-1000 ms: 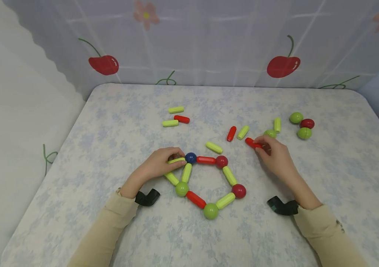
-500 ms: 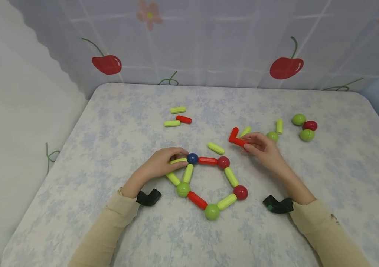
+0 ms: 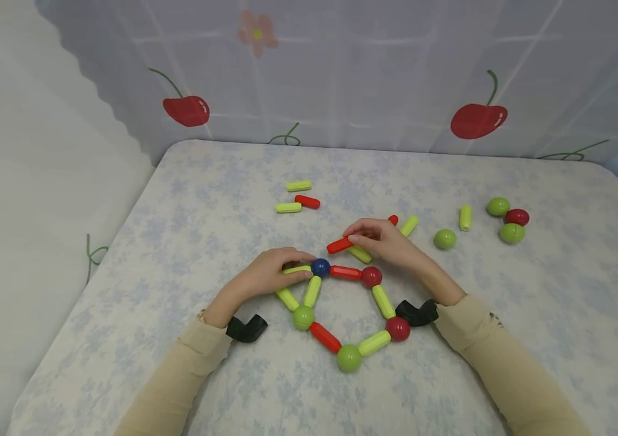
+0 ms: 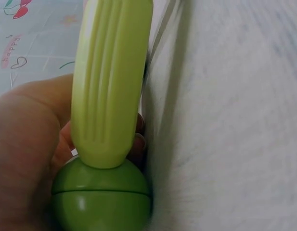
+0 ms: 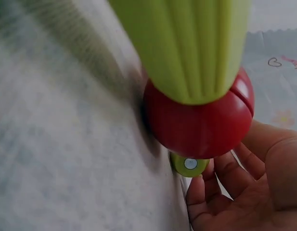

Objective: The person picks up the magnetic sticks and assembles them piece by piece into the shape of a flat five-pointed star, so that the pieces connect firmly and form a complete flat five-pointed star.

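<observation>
In the head view, a five-ball ring is lying closed in the lower middle. My left hand is gripping a lime rod at the blue ball; my right hand, just right of centre, is pinching a red rod, not yet joining the ring. Loose rods and balls are waiting unjoined, upper middle and right.

In the left wrist view, a green ball is covering my fingertips.

In the right wrist view, a crimson ball is blocking my grip.

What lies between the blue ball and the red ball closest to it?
A red rod spans the stretch from the blue ball to that red ball, as the head view shows.
</observation>
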Motion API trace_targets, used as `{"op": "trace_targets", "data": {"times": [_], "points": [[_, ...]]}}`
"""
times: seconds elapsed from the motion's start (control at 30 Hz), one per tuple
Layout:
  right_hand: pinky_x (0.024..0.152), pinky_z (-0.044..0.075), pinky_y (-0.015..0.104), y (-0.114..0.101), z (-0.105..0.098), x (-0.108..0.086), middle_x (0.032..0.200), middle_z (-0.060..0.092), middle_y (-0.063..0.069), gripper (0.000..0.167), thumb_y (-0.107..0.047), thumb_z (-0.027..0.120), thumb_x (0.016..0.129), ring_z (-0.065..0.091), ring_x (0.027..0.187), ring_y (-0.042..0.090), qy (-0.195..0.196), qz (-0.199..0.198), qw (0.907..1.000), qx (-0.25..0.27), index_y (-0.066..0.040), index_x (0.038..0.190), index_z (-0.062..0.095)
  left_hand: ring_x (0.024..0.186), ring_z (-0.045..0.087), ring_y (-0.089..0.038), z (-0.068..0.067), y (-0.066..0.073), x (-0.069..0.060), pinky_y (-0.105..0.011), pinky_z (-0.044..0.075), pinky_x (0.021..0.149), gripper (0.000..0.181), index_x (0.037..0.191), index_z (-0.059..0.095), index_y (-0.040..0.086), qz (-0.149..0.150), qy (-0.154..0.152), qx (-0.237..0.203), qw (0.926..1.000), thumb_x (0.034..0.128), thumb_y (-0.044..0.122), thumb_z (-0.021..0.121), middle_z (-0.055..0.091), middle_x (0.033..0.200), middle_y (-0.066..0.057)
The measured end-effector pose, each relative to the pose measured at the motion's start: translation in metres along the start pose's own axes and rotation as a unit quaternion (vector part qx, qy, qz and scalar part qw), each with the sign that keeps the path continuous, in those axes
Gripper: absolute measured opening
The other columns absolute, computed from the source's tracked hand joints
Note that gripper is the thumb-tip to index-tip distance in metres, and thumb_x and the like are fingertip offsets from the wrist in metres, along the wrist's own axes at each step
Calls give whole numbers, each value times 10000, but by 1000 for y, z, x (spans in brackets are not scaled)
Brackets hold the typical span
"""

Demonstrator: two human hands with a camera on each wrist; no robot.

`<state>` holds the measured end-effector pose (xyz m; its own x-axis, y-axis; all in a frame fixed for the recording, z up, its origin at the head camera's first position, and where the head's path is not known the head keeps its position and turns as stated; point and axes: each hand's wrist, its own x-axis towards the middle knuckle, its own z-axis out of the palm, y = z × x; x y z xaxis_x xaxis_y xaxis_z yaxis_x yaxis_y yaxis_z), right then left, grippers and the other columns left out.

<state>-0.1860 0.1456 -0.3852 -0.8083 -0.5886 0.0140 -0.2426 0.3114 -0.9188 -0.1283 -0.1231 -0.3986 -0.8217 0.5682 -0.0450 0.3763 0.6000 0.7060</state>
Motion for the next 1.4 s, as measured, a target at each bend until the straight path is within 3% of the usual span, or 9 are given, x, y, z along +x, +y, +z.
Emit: {"op": "trace_targets", "data": {"times": [0.13, 0.3, 0.57, 0.73, 0.9, 1.03, 1.17, 1.4], "points": [[683, 430, 291, -18, 4, -1, 960, 615, 135, 171, -31, 545, 944, 512, 808, 313, -44, -59, 9997, -238, 53, 1062, 636, 795, 509, -124, 0, 1, 0, -309, 430, 721, 378, 1246, 615, 121, -35, -10, -75, 10000, 915, 302, 621, 590, 965, 39], [643, 396, 269, -24, 6, 0, 902, 604, 152, 161, -14, 538, 944, 488, 743, 275, -256, -207, 9972, -673, 60, 1039, 644, 763, 498, -122, 0, 0, 0, -306, 421, 695, 374, 1252, 614, 135, -37, -38, -109, 9999, 919, 307, 614, 568, 898, 64], [652, 379, 269, -10, 6, 4, 940, 618, 119, 180, 7, 499, 957, 469, 748, 239, -600, -405, 9958, -565, 59, 1042, 649, 841, 527, -120, 0, -2, 0, -317, 433, 760, 376, 1256, 606, 126, 62, -54, -86, 9999, 924, 302, 607, 603, 1040, 26], [743, 415, 307, 16, 8, 12, 1026, 629, 88, 194, -48, 518, 962, 508, 859, 238, -540, -418, 9966, -468, 4, 1090, 655, 876, 536, -116, 0, -4, 0, -324, 434, 789, 367, 1254, 607, 134, 40, -44, -49, 10000, 927, 300, 604, 600, 1088, 20], [765, 430, 336, 19, 3, 7, 1025, 599, 50, 238, -147, 607, 929, 518, 877, 201, -310, -278, 9954, -858, -51, 1144, 636, 868, 536, -117, 2, -4, 1, -321, 438, 784, 371, 1249, 608, 125, 63, -67, -67, 9999, 927, 309, 602, 601, 1048, 27], [657, 416, 323, 13, -4, -3, 894, 529, 38, 322, -152, 704, 853, 480, 750, 188, -582, -348, 9823, -1744, -62, 1150, 617, 862, 531, -124, 2, -4, 1, -320, 436, 777, 370, 1253, 603, 125, 98, -91, -63, 9999, 929, 305, 600, 598, 1030, 27], [603, 408, 307, 4, -2, -9, 812, 496, 23, 302, -96, 705, 823, 458, 671, 161, -670, -378, 9659, -2472, -41, 1103, 606, 844, 513, -131, 1, -3, 0, -317, 431, 756, 368, 1271, 591, 141, 74, -142, -53, 9999, 929, 276, 603, 586, 998, 38], [611, 434, 320, 3, 0, -13, 774, 538, 27, 228, -47, 656, 842, 494, 669, 181, -209, 111, 9800, -1976, -34, 1059, 585, 815, 493, -141, 0, -2, 1, -316, 426, 725, 366, 1280, 584, 148, 69, -226, -30, 9997, 933, 264, 598, 563, 943, 44]]}}
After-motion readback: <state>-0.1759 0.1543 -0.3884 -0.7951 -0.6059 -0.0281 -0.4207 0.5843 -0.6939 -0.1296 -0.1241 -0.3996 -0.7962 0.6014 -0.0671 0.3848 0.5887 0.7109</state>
